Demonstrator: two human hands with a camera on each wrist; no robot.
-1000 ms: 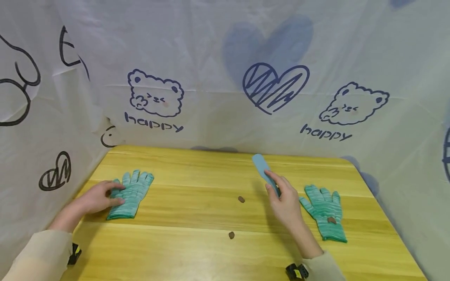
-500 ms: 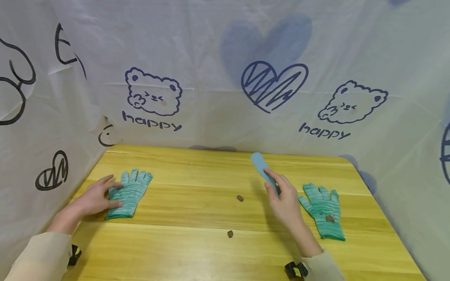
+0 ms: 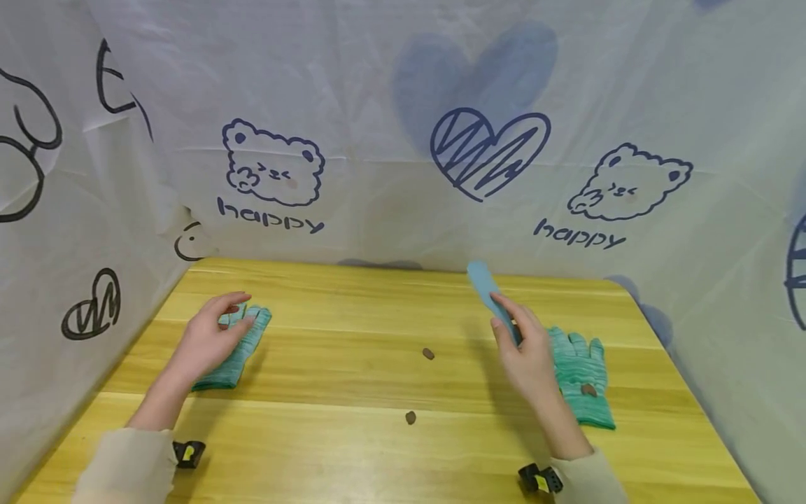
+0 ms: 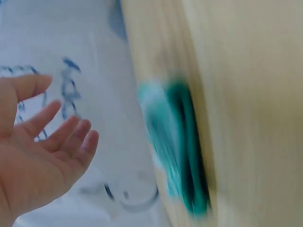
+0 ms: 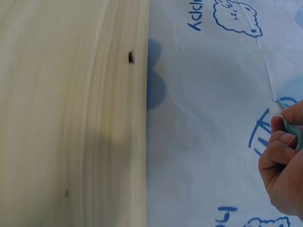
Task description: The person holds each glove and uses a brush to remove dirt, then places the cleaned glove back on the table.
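Observation:
My left hand [image 3: 208, 339] hovers over a green-and-white knitted glove [image 3: 236, 364], covering part of it. In the left wrist view its fingers are spread loosely and hold nothing; the glove there is blurred. My right hand [image 3: 525, 353] pinches a light blue flat strip with a rounded end [image 3: 483, 283] between thumb and fingers, raised above the table. Its lower part is hidden in the hand, and I cannot tell its kind. Just right of this hand lies a second green glove [image 3: 582, 360], partly covered by the wrist, with a small brown lump [image 3: 588, 390] on it.
Two more brown lumps, a farther one [image 3: 428, 353] and a nearer one [image 3: 411, 418], lie mid-table on the yellow wooden table [image 3: 327, 448]. A printed white cloth [image 3: 378, 210] hangs behind the table and along its sides.
My left hand has come off the left glove's edge, moving right and away from me over it. My right hand has shifted slightly right with the blue strip.

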